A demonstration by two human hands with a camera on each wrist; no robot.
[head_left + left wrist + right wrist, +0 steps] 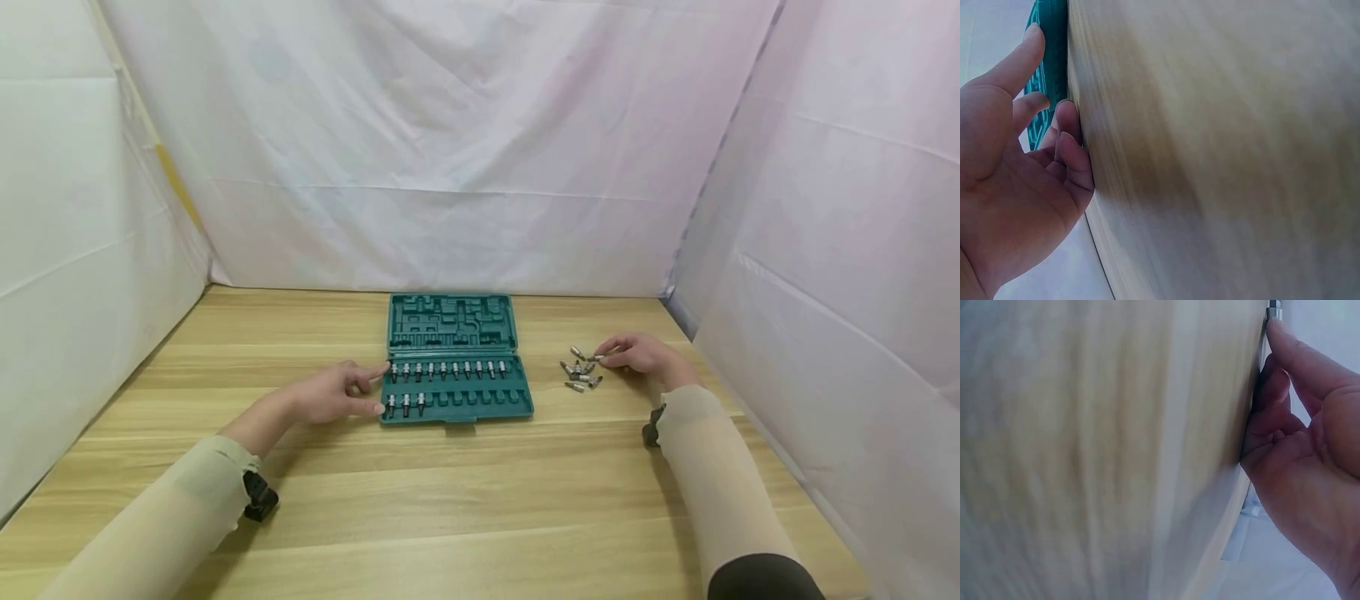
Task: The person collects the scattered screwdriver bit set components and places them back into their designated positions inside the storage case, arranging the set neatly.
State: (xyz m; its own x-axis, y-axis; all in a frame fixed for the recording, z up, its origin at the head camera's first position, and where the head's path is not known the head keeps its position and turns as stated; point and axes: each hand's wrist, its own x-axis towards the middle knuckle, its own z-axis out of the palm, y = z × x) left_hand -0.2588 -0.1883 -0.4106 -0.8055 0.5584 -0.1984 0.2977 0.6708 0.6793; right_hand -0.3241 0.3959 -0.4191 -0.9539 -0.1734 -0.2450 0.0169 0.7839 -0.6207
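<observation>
A green bit-socket case [491, 415] lies opened flat on the table, its lid [452, 323] folded back. Bit sockets [443, 371] fill its upper row, and three stand at the left end of the lower row. My left hand [333, 393] touches the case's left edge with thumb and forefinger; in the left wrist view that hand's [1029, 169] other fingers rest curled against the table. At the right, my right hand [637, 353] pinches a bit socket [596, 358] by thumb and fingertips. The socket's metal end [1274, 311] shows past the thumb in the right wrist view.
Several loose bit sockets [576, 375] lie in a small pile between the case and my right hand. The wooden table [450, 508] meets white cloth walls [450, 150] at the back and both sides.
</observation>
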